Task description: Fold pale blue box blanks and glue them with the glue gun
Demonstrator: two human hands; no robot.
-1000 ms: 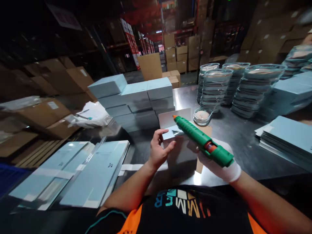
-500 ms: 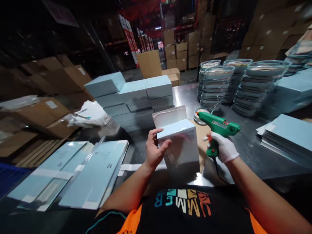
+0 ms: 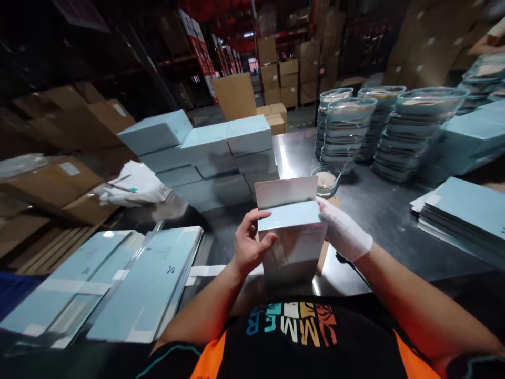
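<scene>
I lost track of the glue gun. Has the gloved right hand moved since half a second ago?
Yes. The right hand has come left, away from the stack of flat sheets, onto the light blue box; the glue gun is out of sight.

Matt pale-blue card box [image 3: 294, 231], white cloth glove, glossy steel table [image 3: 374, 210], clear plastic dishes [image 3: 347, 131].

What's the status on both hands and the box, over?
Left hand and gloved right hand grip the light blue box, one each side. Top flap up. Nothing blocking.

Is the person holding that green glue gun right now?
No, both hands are on the light blue box: the bare left hand on its left side, the gloved right hand on its right, no gun visible.
</scene>
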